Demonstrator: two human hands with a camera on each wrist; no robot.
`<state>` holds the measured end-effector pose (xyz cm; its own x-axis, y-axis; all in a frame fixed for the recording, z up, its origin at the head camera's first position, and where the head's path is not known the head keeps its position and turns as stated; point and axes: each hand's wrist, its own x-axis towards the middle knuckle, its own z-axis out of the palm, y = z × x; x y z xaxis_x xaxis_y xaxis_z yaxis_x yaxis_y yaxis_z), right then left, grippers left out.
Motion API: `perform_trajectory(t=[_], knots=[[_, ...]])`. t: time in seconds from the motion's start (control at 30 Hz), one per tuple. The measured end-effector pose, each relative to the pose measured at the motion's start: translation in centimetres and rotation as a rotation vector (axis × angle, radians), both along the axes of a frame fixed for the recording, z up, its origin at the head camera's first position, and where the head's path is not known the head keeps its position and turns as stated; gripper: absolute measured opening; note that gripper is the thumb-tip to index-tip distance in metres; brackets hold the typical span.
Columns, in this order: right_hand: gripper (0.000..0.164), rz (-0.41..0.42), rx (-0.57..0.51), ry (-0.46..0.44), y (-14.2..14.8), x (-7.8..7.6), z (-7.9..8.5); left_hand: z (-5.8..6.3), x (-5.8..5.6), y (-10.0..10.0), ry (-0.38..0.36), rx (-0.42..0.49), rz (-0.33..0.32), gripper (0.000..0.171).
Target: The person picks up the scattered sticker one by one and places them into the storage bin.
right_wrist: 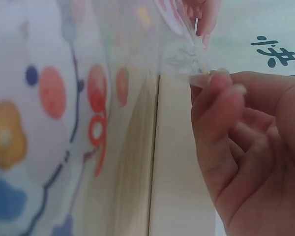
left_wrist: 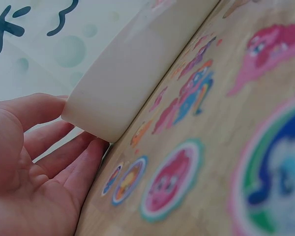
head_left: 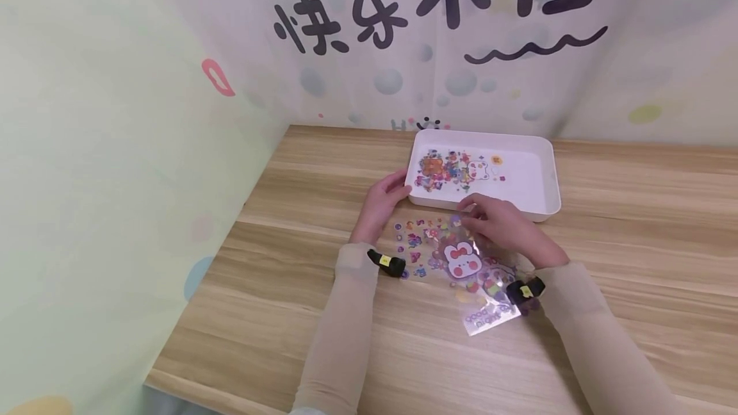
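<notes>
In the head view my right hand (head_left: 501,226) pinches the upper edge of a clear sticker sheet (head_left: 464,261), printed with a white bunny with a red bow, between thumb and fingertips. The right wrist view shows the raised sheet (right_wrist: 51,93) close up beside the right hand (right_wrist: 250,132). Beneath it, a second transparent sticker sheet (head_left: 414,242) with small colourful pony figures lies on the table. My left hand (head_left: 383,203) grips the near left corner of a white tray (head_left: 530,215); in the left wrist view the fingers (left_wrist: 83,142) meet its wall (left_wrist: 118,83).
Inside the tray, a pile of colourful stickers (head_left: 446,168) covers the left part. The wooden table (head_left: 277,229) meets a printed cloth backdrop (head_left: 357,101) behind the tray. Another cloth (head_left: 115,178) hangs along the left side of the table.
</notes>
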<state>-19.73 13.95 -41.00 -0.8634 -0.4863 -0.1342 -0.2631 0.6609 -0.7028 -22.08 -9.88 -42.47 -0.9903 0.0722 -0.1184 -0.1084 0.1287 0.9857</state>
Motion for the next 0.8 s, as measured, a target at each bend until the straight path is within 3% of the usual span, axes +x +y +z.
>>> perform_trajectory(t=[0.17,0.47,0.8], knots=[[0.035,0.018,-0.022,-0.003,0.1,0.1,0.1,-0.1,0.0,0.0,-0.002,-0.002,0.000,0.044],[0.018,-0.026,-0.043,-0.041,0.3,0.1,0.3,-0.1,-0.1,0.1,-0.006,-0.006,0.003,0.044],[0.012,-0.034,-0.030,-0.050,0.5,0.0,0.2,-2.4,-1.3,-0.1,0.020,0.011,0.036,0.042]])
